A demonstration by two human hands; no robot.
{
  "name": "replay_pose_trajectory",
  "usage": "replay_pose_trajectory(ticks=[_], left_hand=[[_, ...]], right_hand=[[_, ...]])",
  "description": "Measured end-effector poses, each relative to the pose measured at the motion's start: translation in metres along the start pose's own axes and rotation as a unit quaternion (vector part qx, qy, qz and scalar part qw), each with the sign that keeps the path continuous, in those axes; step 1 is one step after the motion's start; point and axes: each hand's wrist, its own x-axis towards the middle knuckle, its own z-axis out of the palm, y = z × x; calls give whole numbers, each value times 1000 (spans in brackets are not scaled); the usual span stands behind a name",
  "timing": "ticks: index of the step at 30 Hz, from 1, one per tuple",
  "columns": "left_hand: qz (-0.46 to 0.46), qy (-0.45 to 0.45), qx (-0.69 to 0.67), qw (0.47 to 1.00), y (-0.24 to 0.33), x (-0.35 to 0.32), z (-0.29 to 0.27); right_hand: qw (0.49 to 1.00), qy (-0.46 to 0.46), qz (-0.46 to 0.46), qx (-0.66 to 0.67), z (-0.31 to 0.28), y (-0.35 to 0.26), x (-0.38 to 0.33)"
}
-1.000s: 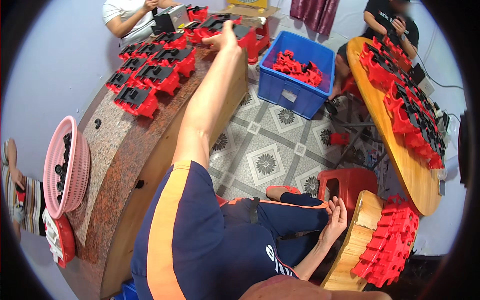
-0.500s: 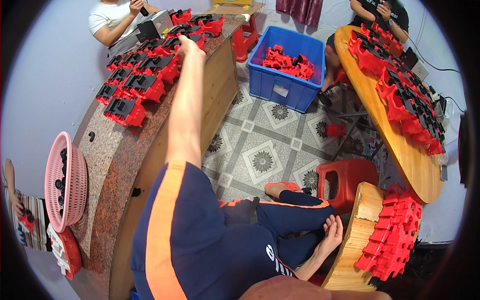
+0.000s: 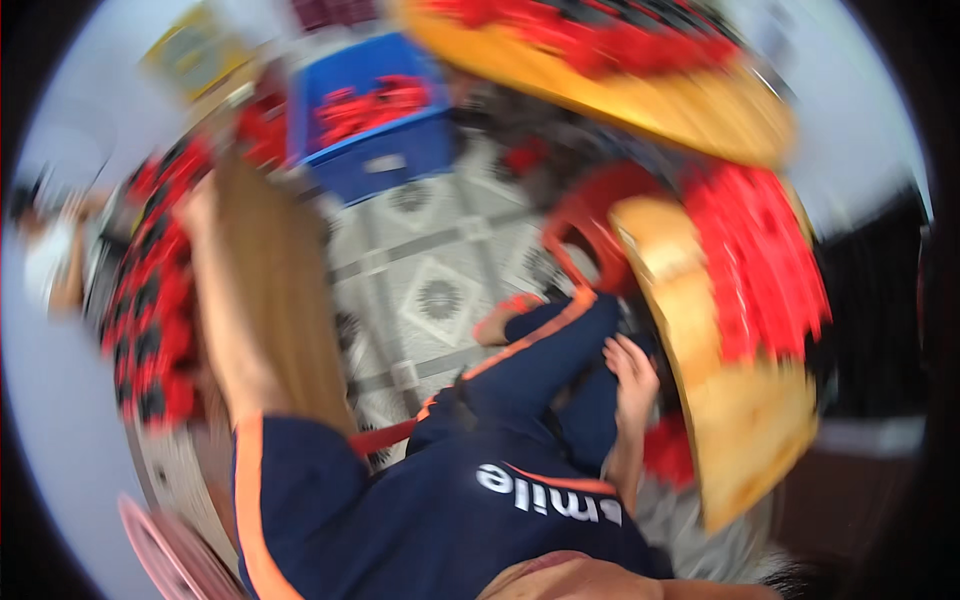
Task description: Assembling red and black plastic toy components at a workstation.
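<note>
In the head view, much is blurred. A counter (image 3: 175,465) with a speckled stone top and a wooden side runs along the left. Red-and-black parts (image 3: 165,315) stand close together on it, from the far end down its left side, leaving the near end of the stone mostly bare. The left hand (image 3: 201,208) is at the counter's right edge, near the far end, just beside these parts; blur hides its fingers, so I cannot tell whether it grips one. The right hand (image 3: 630,375) is by the person's thigh, fingers loosely bent and thumb side unclear, with nothing seen in it.

A pink basket (image 3: 165,560) sits by the counter's near end, cut by the dark rim. Beyond the left edge is a person in a white top (image 3: 58,260).

On the patterned tile floor (image 3: 440,300), a blue crate (image 3: 390,165) holds red pieces (image 3: 370,105), near the counter's far end. At upper right, a wooden table (image 3: 755,120) carries more red-and-black pieces toward its far edge. Below it, a red stool (image 3: 600,205) is just beside the far left corner of a wooden bench (image 3: 755,430); red pieces crowd the bench's far right part, its near corner bare.
</note>
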Motion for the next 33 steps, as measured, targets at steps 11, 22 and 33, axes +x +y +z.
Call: replay_pose_trajectory(ticks=[11,22,33], left_hand=[[61,-75,-255,962,87,-138,68],[684,-267,-306,606,462,-575,154],[584,-458,-337,580,472,-607,119]], right_hand=[[992,126,-9,-1,-40,28,-63],[816,454,-323,-156,-147,-107,69],[883,326,-337,-31,-201,-89,-50]])
